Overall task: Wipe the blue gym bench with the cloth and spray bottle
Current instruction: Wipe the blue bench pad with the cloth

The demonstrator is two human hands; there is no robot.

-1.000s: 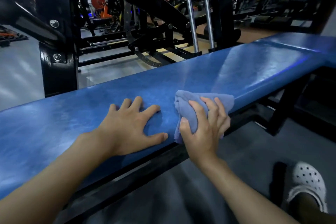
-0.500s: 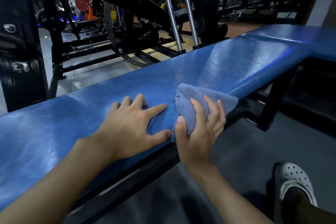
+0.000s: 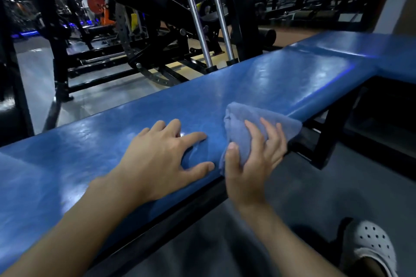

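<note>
The long blue padded gym bench (image 3: 281, 83) runs across the view from lower left to upper right, its surface glossy. My left hand (image 3: 162, 157) lies flat on the pad with fingers spread and nothing in it. Just to its right, my right hand (image 3: 252, 159) grips a crumpled light-blue cloth (image 3: 245, 119) pressed on the bench's near edge. No spray bottle is in view.
Black machine frames (image 3: 157, 36) and two chrome guide rods (image 3: 198, 20) stand right behind the bench. The bench's black steel leg (image 3: 326, 141) drops to the grey floor at right. My white clog (image 3: 373, 247) is at the bottom right corner.
The view has shifted a little rightward along the bench. My right hand with the cloth has edged slightly further onto the pad; the left hand stays planted.
</note>
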